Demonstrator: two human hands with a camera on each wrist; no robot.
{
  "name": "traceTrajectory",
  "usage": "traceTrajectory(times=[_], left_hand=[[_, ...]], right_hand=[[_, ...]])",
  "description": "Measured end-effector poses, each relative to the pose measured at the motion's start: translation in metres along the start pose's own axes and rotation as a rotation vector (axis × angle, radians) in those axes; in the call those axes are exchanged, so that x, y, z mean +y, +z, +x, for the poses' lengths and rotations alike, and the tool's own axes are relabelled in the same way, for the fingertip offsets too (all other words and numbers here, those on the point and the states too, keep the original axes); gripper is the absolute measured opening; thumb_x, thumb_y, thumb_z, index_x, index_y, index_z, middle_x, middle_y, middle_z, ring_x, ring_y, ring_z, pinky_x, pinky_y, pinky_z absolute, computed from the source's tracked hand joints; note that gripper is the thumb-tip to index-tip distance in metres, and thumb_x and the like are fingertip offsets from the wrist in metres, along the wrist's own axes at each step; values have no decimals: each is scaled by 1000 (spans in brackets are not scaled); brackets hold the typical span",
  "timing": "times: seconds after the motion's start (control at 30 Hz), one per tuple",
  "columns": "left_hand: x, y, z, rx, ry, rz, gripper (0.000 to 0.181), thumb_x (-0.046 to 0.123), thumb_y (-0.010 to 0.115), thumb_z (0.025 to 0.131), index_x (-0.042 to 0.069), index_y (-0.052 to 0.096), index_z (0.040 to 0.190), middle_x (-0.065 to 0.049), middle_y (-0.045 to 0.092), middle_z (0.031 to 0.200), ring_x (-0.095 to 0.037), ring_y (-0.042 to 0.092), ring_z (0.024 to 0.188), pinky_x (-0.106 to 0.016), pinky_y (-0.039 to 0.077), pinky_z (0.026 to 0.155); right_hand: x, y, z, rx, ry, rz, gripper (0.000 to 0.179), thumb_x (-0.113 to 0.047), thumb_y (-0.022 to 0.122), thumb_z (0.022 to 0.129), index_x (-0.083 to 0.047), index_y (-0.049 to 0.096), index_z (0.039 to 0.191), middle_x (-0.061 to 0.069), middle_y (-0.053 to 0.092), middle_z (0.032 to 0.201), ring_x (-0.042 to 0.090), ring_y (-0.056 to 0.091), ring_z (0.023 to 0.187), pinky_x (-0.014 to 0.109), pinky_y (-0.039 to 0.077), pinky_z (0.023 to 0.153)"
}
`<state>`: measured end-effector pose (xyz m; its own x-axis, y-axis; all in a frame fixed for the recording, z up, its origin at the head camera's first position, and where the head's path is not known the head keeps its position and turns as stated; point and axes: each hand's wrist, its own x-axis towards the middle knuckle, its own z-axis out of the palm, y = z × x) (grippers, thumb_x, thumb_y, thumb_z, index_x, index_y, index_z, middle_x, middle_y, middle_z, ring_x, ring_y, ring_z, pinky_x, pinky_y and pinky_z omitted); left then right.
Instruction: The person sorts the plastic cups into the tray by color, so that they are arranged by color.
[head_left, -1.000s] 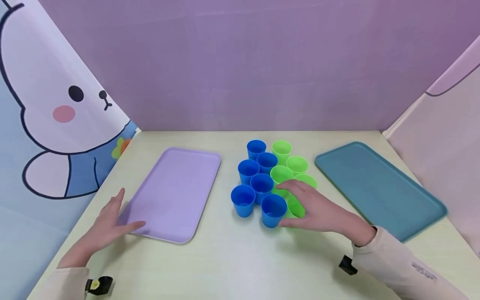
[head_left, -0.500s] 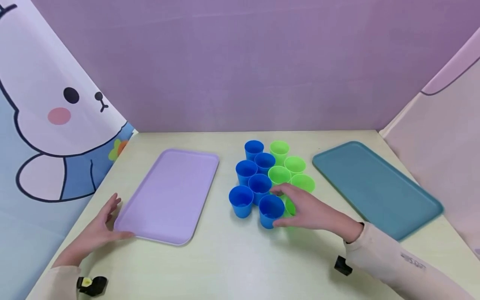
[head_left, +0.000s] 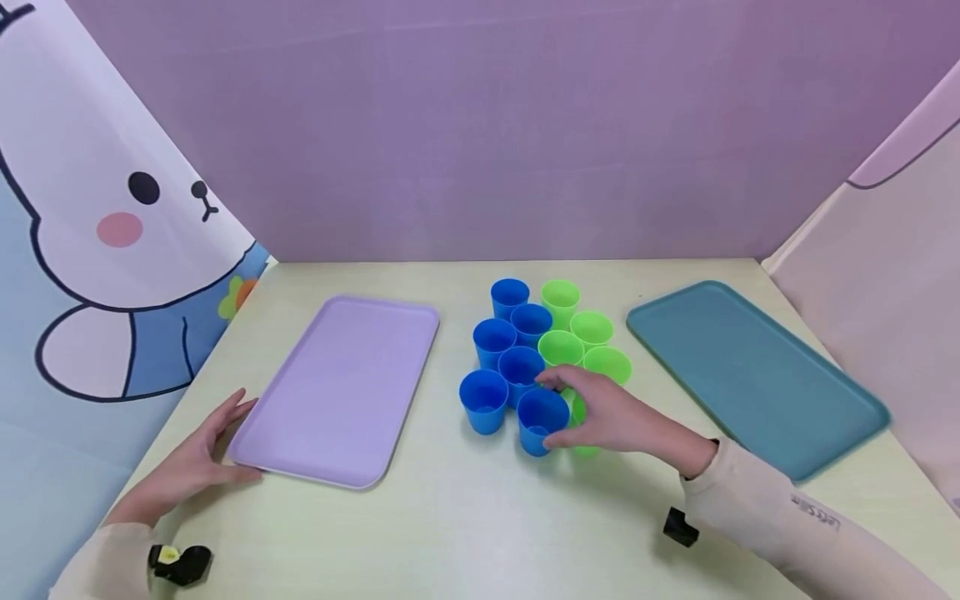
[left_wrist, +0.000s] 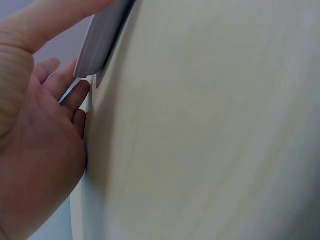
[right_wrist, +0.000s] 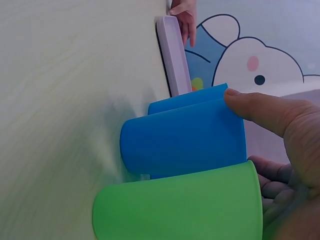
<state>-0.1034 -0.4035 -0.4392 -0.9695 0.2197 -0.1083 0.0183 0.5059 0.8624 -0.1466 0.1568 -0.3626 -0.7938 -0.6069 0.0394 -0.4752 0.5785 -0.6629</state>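
Upright blue cups (head_left: 483,402) and light green cups (head_left: 561,347) stand close together in the middle of the table. My right hand (head_left: 611,412) grips the nearest blue cup (head_left: 542,414), thumb on its near side and fingers round the back. In the right wrist view, the thumb (right_wrist: 255,107) lies at that cup's rim, while a green cup (right_wrist: 180,205) in front partly hides the other fingers. At the left, my left hand (head_left: 191,467) holds the near-left corner of a purple tray (head_left: 341,392), thumb along the near edge and fingers at the left edge.
A teal tray (head_left: 757,379) lies at an angle on the right side of the table (head_left: 450,533). Behind the table rises a purple backdrop (head_left: 480,133), with a cartoon-printed cloth (head_left: 82,250) on the left and a pale cloth (head_left: 892,275) on the right.
The left hand has moved in from over the tray's corner to its edges. The right hand's thumb and fingers have closed in round the nearest blue cup, which stays in place.
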Motion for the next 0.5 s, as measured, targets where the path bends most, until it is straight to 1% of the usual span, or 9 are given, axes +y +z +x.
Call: traceTrajectory(times=[0.03,0.07,0.1,0.13,0.27,0.33,0.4,0.47,0.5], left_hand=[[-1,0,0,-2,5,-1,122,2,82,77,10,-8,159,-30,8,161,-49,1,145,-22,6,119],[-2,-1,0,-4,11,-2,121,1,81,77,10,-8,159,-30,9,161,-47,2,146,-10,9,113],[-2,-1,0,-6,14,-3,120,1,80,78,10,-7,159,-30,8,161,-45,2,147,-2,13,105],[-2,-1,0,-7,17,-7,119,0,80,78,9,-7,159,-30,8,161,-44,2,147,4,15,96],[-2,-2,0,-10,6,-19,117,1,79,80,10,-7,159,-29,8,161,-44,2,147,5,17,93],[-2,-2,0,-9,2,-13,116,2,79,81,9,-6,159,-29,8,161,-37,4,149,5,18,93],[-3,-2,0,-6,4,-4,115,3,78,82,9,-6,160,-29,10,161,-14,8,150,5,18,93],[-3,-2,0,-1,12,3,113,3,78,82,8,-5,159,-28,11,161,7,14,141,5,18,93],[-4,-2,0,0,15,4,112,3,78,83,8,-4,160,-27,11,161,14,16,135,5,18,94]], right_hand=[[0,0,0,2,-3,1,72,-29,87,78,2,53,134,13,62,128,32,57,117,51,49,99],[1,0,0,3,-7,1,72,-29,87,78,2,53,134,13,62,127,32,57,116,51,49,99],[1,0,0,5,-11,0,72,-30,87,78,2,53,133,13,62,127,32,57,116,52,49,99],[1,-1,0,6,-16,-2,72,-30,87,78,2,54,133,13,62,127,32,58,116,52,50,98],[0,-2,0,12,-17,-1,72,-30,88,77,2,55,132,13,63,126,32,58,114,51,51,97],[-1,-3,0,16,-16,-1,71,-30,88,76,1,56,131,12,63,125,32,58,114,51,51,96],[-2,-4,0,19,-15,3,70,-29,89,75,1,57,130,12,63,125,32,58,114,52,51,97],[-2,-5,0,24,-15,8,69,-29,89,75,1,58,129,11,64,125,33,58,114,52,51,97],[-2,-5,0,27,-16,11,68,-29,89,74,0,59,129,11,64,124,32,58,114,52,51,96]])
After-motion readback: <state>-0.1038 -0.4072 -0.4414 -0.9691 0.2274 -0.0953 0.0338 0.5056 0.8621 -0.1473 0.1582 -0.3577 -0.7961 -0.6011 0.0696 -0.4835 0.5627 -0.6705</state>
